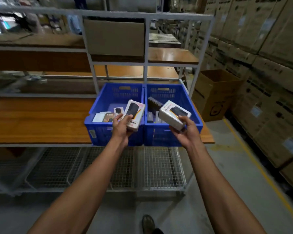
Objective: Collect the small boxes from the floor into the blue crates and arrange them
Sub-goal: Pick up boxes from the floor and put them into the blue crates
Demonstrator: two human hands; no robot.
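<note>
Two blue crates (143,105) on wood bench (41,120), warehouse w/ stacked cartons (269,48).

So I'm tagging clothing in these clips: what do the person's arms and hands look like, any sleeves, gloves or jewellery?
Both forearms are bare along all that shows, with no sleeve edge in frame. The left hand and right hand wear no gloves. No watch, wristband or ring is visible, though the fingers are partly hidden. Below, one dark shoe shows on the floor.
</note>
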